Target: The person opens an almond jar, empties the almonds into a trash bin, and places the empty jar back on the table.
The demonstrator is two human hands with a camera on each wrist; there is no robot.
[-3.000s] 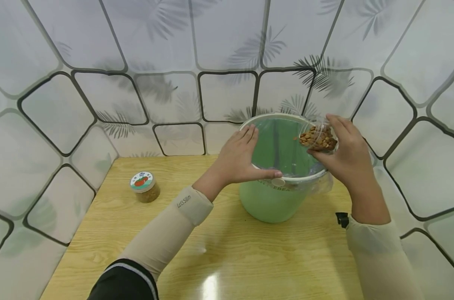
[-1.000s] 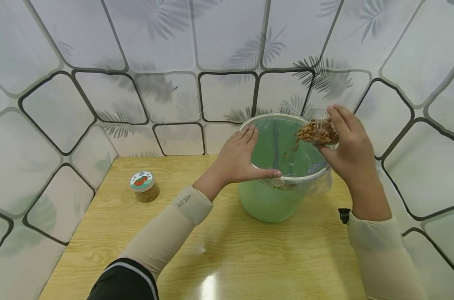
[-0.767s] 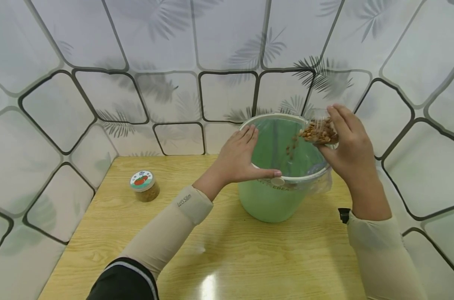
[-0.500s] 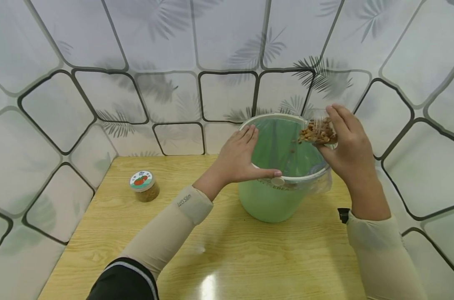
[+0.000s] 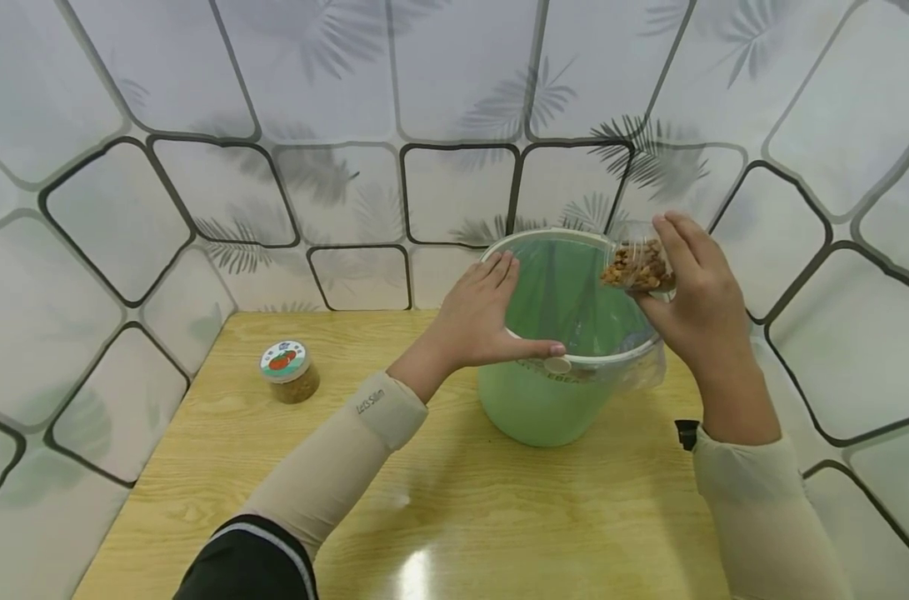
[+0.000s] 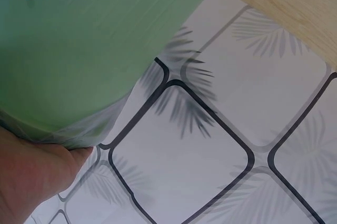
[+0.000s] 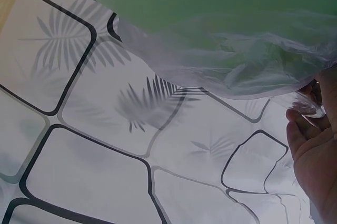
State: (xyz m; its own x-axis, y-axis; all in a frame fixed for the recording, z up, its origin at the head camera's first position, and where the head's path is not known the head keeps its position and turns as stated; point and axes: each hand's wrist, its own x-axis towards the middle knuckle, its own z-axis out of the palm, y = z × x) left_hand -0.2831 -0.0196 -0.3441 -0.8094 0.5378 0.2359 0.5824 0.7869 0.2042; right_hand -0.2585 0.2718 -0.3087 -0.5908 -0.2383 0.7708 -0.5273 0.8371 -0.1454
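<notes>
In the head view a pale green bucket with a white rim and a clear plastic liner stands on the table. My left hand rests on its left rim, fingers straight and thumb stretched along the front. Above the right rim, my right hand grips a clear jar, tipped sideways with its mouth toward the bucket. Brown nut-like pieces lie inside the jar. The bucket's bottom is hidden. In the right wrist view the jar is mostly out of sight behind the fingers.
A lidded jar with a tomato picture on top stands at the table's left. The wood-grain table meets a patterned wall covering close behind the bucket. Loose liner plastic hangs over the bucket's right side.
The right hand has tipped the jar and shifted slightly. Brown pieces fell into the bucket in the earlier frames; none is visibly falling now. The left hand has stayed on the rim.
</notes>
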